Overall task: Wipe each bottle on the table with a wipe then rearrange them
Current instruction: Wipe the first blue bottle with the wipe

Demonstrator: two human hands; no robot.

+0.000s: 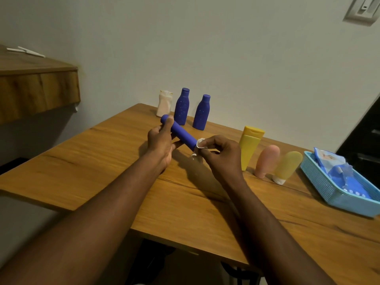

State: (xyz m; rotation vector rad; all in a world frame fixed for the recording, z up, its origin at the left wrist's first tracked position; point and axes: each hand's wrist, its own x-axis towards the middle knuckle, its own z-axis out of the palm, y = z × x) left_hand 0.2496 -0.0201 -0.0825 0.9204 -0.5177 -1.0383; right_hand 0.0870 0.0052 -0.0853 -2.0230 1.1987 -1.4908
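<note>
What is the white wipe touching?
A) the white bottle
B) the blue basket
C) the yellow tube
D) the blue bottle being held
D: the right hand pinches the wipe against the end of the blue bottle that the left hand grips.

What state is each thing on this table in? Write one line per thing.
Blue tube: held off the table, tilted, in the left hand.
Wipe: pinched by the right hand against the tube's near end.
White bottle: upright.
Blue bottle beside it: upright, capped.
Other blue bottle: upright, capped.
Yellow tube: cap shut, untouched.
Pink bottle: untouched, cap nearest.
Pale yellow bottle: untouched, white cap nearest.
Blue basket: holds a wipes pack.
</note>
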